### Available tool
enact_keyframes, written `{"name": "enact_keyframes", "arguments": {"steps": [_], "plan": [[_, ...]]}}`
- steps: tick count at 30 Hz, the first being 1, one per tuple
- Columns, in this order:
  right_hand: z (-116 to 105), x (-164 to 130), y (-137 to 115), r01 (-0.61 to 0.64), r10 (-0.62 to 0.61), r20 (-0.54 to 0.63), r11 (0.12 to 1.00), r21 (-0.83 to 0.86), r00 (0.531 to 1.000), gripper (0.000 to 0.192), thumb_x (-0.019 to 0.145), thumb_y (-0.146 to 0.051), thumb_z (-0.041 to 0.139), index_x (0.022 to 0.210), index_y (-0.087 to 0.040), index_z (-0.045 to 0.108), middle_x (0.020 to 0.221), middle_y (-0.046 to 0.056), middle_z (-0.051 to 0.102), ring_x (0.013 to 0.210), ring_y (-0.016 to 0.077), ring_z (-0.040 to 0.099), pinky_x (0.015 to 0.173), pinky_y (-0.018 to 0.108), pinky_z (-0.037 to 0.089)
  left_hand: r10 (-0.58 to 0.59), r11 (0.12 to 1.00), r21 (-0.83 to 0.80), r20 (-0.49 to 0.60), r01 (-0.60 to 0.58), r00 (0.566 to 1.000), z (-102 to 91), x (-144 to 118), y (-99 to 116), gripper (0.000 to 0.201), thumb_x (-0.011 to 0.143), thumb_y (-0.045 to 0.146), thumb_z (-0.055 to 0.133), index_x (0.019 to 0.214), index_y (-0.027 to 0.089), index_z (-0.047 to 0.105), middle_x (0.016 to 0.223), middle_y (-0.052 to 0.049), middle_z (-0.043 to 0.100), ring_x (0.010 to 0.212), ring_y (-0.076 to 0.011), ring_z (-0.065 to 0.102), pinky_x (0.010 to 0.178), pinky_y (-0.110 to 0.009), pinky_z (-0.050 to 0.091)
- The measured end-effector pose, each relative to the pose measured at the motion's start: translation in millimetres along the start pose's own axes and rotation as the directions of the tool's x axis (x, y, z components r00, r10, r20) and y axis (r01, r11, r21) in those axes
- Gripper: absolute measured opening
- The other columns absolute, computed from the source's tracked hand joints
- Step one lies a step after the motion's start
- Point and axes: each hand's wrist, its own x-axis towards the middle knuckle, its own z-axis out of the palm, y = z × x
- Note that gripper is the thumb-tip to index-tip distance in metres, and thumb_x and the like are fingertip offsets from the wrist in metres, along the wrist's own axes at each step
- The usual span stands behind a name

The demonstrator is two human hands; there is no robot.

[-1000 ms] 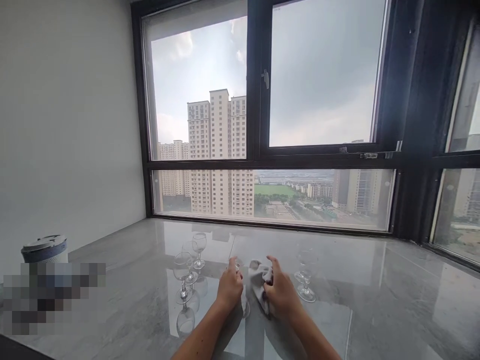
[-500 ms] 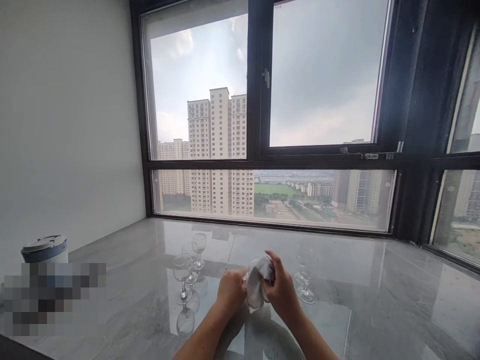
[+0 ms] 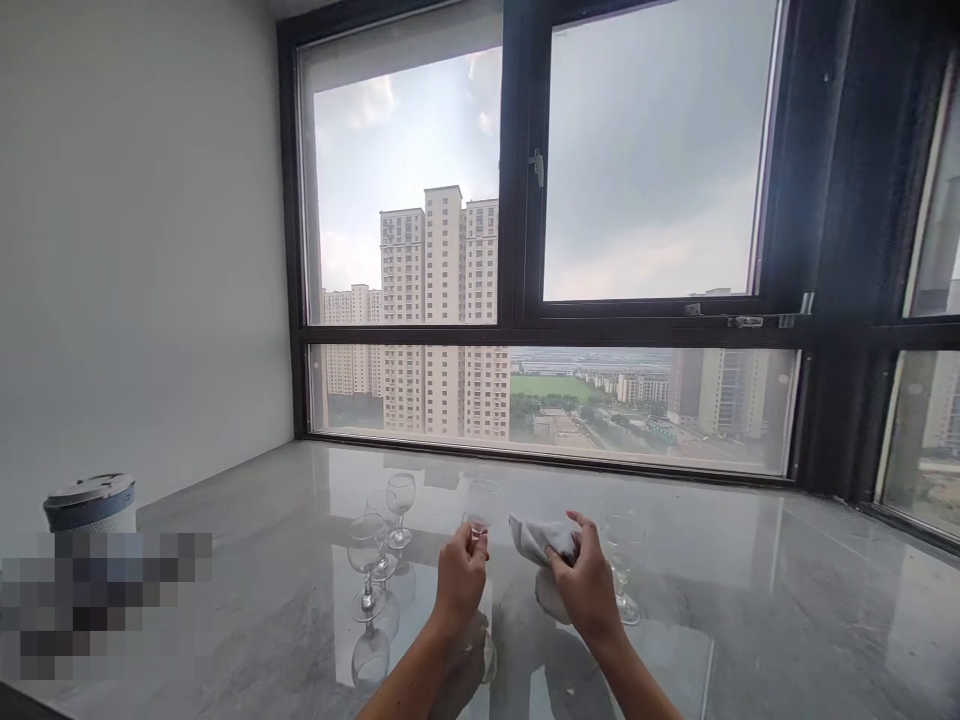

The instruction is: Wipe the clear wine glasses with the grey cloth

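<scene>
Left fingers pinch the glass (image 3: 481, 497), axis 12-to-6; cloth (image 3: 534, 540), pinched by right hand (image 3: 587, 578), sits apart at glass's 4 o'clock.

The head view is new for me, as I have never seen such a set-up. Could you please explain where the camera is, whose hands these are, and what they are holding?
There is no machine here: a person is working with two bare hands. The camera is worn on that person's head, so it looks forward and down. The left hand holds a clear glass, and the right hand holds a pale cloth. On the shiny grey surface, three stemmed glasses stand left of the hands. More clear glassware stands on the right, too see-through to count. At the far left is a lidded container. Behind everything is a large window.
</scene>
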Motion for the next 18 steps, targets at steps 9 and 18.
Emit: {"name": "enact_keyframes", "arguments": {"steps": [9, 18], "plan": [[16, -17, -13, 0.138, -0.208, 0.285, 0.959, 0.248, 0.936, 0.053, 0.073, -0.020, 0.056, 0.126, -0.020, 0.051, 0.071, -0.005, 0.061, 0.061, 0.0141, 0.058, 0.058, 0.022, 0.047, 0.061, 0.998, -0.014, 0.185, -0.060, 0.981, 7.9, -4, 4, 0.033, 0.092, 0.043, 0.046, 0.092, 0.018, 0.067, 0.085, -0.006, 0.072, 0.077, -0.0190, 0.063, 0.070, -0.026, 0.044], [4, -13, -16, 0.226, -0.248, 0.104, 0.956, 0.187, 0.963, 0.057, 0.084, -0.025, 0.055, 0.139, -0.021, 0.038, 0.087, 0.000, 0.065, 0.073, 0.0156, 0.064, 0.071, 0.025, 0.052, 0.020, 0.925, 0.357, 0.301, -0.132, 0.954, 0.6, -9, 9, 0.021, 0.084, 0.025, 0.056, 0.068, 0.018, 0.069, 0.060, 0.000, 0.059, 0.057, -0.0126, 0.045, 0.061, -0.024, 0.029]]}}
